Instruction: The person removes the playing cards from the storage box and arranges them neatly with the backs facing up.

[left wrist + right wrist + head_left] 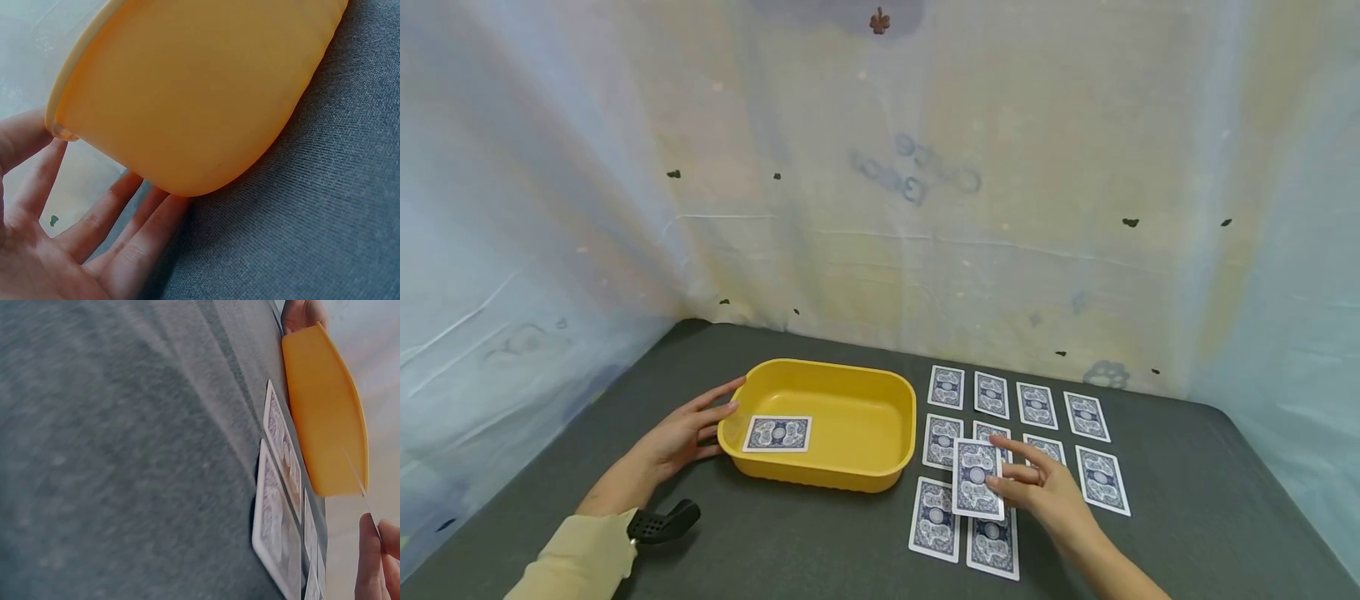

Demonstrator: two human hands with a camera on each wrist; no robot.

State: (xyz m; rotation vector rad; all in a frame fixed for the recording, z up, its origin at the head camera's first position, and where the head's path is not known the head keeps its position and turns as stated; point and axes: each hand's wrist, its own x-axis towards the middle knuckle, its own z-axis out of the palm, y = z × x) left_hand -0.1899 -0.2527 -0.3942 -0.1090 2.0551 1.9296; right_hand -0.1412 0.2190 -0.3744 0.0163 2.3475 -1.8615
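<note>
My right hand (1037,492) pinches a playing card (973,479) between thumb and fingers, its blue-and-white back toward the head camera. That card is raised above the laid-out cards and covers parts of some. The right wrist view shows it almost edge-on, a thin line above the fingertips (367,528). At the left, a yellow plastic tub (820,478) stands on the table with one playing card (777,434) lying back up inside. My left hand (673,437) rests against the tub's left end, fingers spread and fairly straight (94,222), touching its rim and side.
Several playing cards lie back up in rows right of the tub, such as a far-right card (1102,481) and a near-left card (935,518). They are on a dark grey cloth-covered table (805,542). A pale patterned curtain (925,275) hangs behind and at both sides.
</note>
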